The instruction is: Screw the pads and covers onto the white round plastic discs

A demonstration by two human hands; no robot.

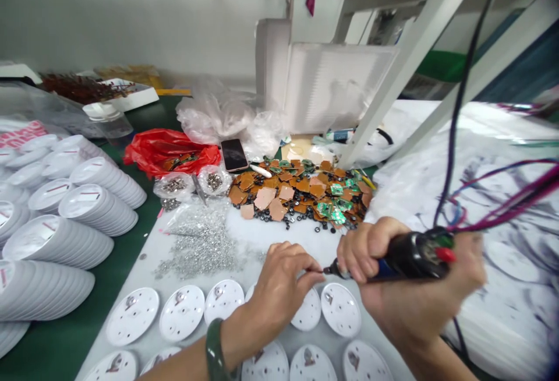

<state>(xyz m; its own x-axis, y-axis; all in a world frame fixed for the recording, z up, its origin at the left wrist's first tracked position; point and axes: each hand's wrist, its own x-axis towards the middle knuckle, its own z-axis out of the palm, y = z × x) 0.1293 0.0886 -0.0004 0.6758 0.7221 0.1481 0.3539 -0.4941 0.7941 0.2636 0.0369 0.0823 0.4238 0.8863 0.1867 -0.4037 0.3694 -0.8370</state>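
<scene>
My right hand (414, 276) is wrapped around a black electric screwdriver (404, 256), which lies level with its tip toward the left. The thumb and forefinger of my left hand (283, 270) pinch together right at that tip; whatever they hold is too small to make out. Below both hands, round white plastic discs (340, 309) lie in rows, with small metal pieces on several of them. My left forearm covers part of the rows. Beyond my left hand spreads a heap of tiny silvery screws (201, 247).
Brown and green circuit board pieces (301, 191) lie piled behind the hands. Stacked white discs (100, 209) fill the left side. A red bag (174, 151), a phone (234, 155) and bags of metal parts (213, 180) stand behind. A black cable (456, 113) hangs at right.
</scene>
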